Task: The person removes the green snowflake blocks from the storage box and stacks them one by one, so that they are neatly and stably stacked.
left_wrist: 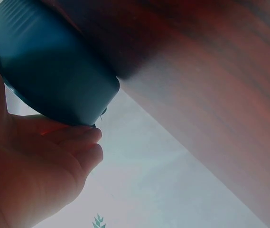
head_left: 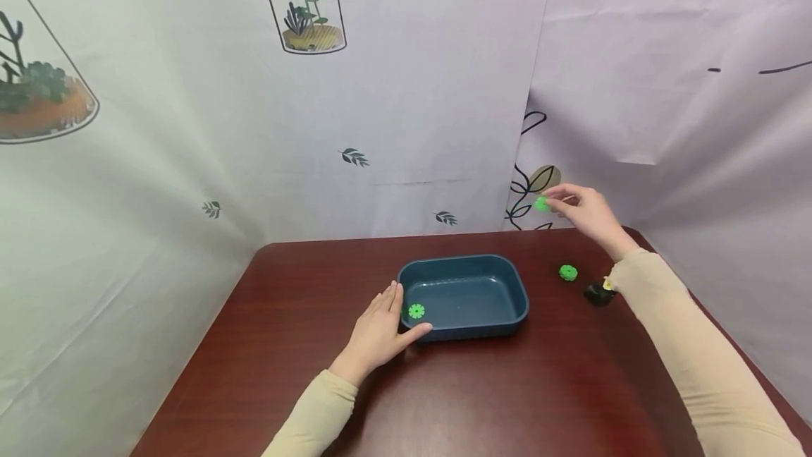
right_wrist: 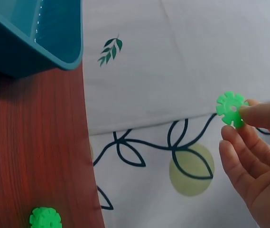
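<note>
A dark blue rectangular plastic basin (head_left: 469,302) stands on the table, with one green notched snowflake disc (head_left: 416,311) lying in its left front corner. My left hand (head_left: 376,333) rests on the basin's left end, fingers straight along the rim and thumb stretched over the front edge. Raised beyond the basin's right side, my right hand (head_left: 585,211) pinches another green snowflake disc (right_wrist: 230,109) between thumb and fingertips. On the table below that hand lies a small pile of green snowflake discs (head_left: 567,273), partly cut off in the right wrist view.
A small black object (head_left: 598,294) with a yellow and white bit lies beside the disc pile, partly behind the right sleeve (head_left: 685,344). The reddish-brown table (head_left: 285,302) ends at a pale printed cloth (head_left: 406,125) hanging behind and at both sides.
</note>
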Demonstrator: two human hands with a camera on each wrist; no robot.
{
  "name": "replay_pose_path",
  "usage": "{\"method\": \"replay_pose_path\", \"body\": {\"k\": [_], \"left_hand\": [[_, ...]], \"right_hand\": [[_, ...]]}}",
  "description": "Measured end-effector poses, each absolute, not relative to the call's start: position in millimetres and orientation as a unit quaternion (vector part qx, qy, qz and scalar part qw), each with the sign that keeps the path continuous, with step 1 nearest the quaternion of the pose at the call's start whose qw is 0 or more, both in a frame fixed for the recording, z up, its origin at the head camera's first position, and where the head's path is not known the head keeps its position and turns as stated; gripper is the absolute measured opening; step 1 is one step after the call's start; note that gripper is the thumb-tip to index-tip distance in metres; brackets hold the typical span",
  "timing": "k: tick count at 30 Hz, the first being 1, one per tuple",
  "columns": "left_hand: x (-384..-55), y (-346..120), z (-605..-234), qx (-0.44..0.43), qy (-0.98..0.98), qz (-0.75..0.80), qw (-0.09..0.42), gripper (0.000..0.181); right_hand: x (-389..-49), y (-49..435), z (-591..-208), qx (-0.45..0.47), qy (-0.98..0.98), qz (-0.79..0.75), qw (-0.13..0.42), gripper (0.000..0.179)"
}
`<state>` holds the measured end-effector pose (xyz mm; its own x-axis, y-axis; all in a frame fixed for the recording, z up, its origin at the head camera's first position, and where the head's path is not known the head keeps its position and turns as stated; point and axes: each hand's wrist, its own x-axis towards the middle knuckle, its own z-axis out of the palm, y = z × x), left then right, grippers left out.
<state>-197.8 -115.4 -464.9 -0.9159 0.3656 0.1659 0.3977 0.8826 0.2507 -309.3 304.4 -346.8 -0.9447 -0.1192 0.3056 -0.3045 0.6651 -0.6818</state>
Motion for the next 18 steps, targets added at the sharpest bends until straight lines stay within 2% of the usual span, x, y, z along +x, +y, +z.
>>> {"method": "replay_pose_path", "body": {"k": [18], "left_hand": [[-196.8,-115.6,-465.7,-0.194,-0.969,-0.144,0.053,0.106]], "right_hand": [[-300.2,328.3,-370.3,0.075,-0.876,0.462,0.117,0.046]]}}
